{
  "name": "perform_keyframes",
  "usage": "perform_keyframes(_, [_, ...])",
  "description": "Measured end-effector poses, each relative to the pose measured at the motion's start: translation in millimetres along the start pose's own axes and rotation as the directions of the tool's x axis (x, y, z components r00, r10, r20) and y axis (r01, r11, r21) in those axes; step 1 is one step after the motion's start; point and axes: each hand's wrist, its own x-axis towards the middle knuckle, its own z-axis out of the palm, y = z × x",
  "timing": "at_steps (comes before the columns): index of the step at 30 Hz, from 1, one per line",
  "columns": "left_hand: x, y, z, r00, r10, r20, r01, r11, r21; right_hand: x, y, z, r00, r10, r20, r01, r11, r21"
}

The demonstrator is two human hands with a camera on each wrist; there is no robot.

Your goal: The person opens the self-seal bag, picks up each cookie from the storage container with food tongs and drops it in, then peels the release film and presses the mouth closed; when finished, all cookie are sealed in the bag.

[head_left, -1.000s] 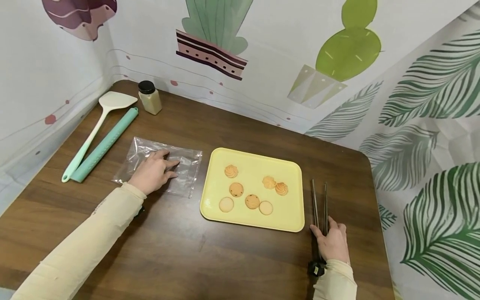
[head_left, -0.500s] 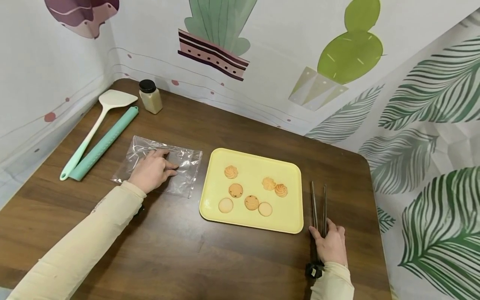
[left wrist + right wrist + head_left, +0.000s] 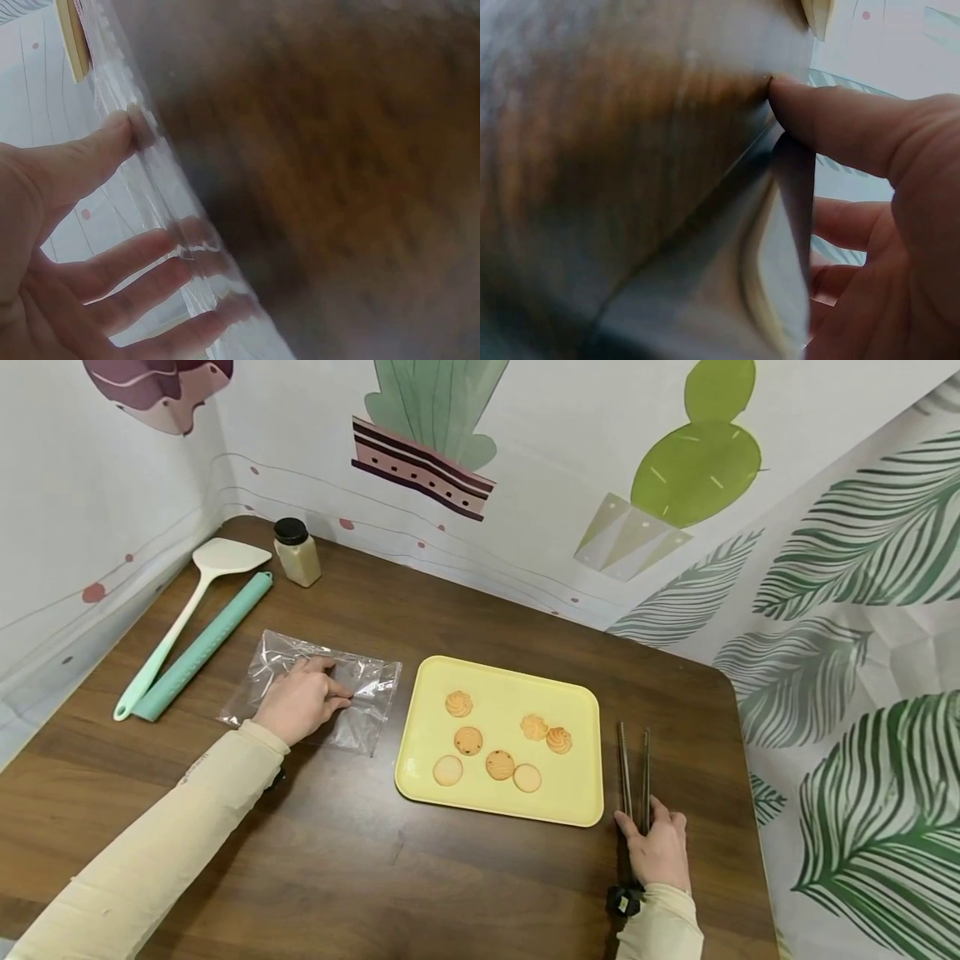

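Note:
A clear plastic bag (image 3: 371,681) lies flat on the wooden table at the left. My left hand (image 3: 296,703) rests over it with fingertips touching the film; in the left wrist view the thumb (image 3: 90,157) stands apart from the extended fingers. Metal tongs (image 3: 625,772) lie at the right, their two arms spread and pointing away from me. My right hand (image 3: 660,853) holds them near the rear, thumb on one side and fingers on the other. Between the hands sits a yellow tray (image 3: 562,793) bearing several cookies (image 3: 499,765), some round, some swirled.
At the back left lie a pale spatula (image 3: 225,558) and a green stick-shaped utensil (image 3: 206,647), side by side. A black-lidded jar (image 3: 298,560) stands near the back edge. Patterned wall cloth (image 3: 525,460) rises behind the wooden table (image 3: 420,877).
Both hands keep nearly the same places on the bag and the tongs. The left index finger has bent slightly toward the thumb. The head view has shifted a little.

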Motion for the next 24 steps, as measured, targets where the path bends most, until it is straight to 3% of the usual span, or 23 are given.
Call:
perform_keyframes(17, [-1.1, -2.2, 2.8, 1.0, 0.022, 0.004, -0.022, 1.0, -0.004, 0.6, 1.7, 0.5, 1.0, -0.008, -0.012, 0.008, 1.0, 0.01])
perform_keyframes(24, [-3.4, -1.6, 2.8, 0.997, 0.066, -0.048, -0.066, 0.998, -0.002, 2.2, 3.7, 0.7, 1.0, -0.008, -0.01, 0.008, 1.0, 0.015])
